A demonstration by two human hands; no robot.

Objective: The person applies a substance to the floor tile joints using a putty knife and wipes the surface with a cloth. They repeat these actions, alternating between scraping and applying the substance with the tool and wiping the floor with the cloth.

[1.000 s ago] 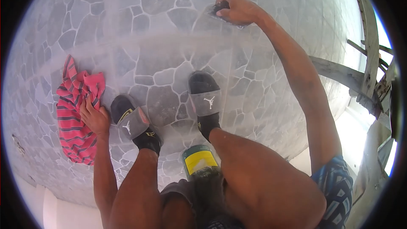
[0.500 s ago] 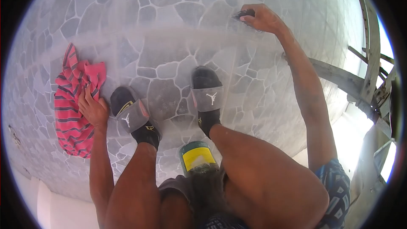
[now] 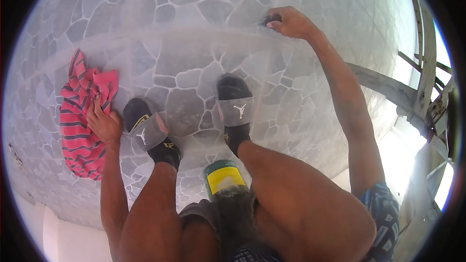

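Note:
My left hand (image 3: 105, 123) lies on a crumpled pink cloth with dark stripes (image 3: 81, 138) on the floor at the left. Its fingers are stretched out over the folds, slightly apart. Far out at the upper right, my right hand (image 3: 292, 22) is closed around a small black object (image 3: 272, 20) with a thin edge, held down at the floor. Its kind is not clear, since the fingers cover part of it. Under both hands is a grey stone-patterned floor (image 3: 187, 109) with pale joint lines and whitish smears.
My feet wear grey slides, the left slide (image 3: 151, 131) beside the cloth and the right slide (image 3: 235, 109) in the middle. Between my legs stands a green tub with a yellow label (image 3: 224, 179). Wooden beams (image 3: 388, 85) stand along the right side, and a pale wall (image 3: 73, 240) is at lower left.
My right hand has shifted slightly left along the floor with the black object. My left hand stays on the cloth; the whole view has moved very little.

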